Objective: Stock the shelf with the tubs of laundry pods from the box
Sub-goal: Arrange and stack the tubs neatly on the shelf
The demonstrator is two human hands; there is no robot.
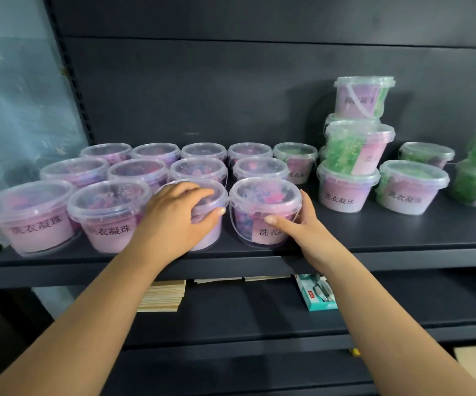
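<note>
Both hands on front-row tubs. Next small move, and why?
Probably twist the fourth tub with the right hand until its label faces front: it sits off to the right, while the leftmost tub shows its label square on.

Shop, dark metal shelving [402, 252], rows of identical labelled tubs [25, 212]

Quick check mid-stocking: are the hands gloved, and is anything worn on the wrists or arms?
No gloves: the left hand and right hand are both bare, with short nails. No ring, watch or bracelet shows. The left forearm and right forearm are uncovered down to the picture's edge, so no sleeves are in view.
</note>
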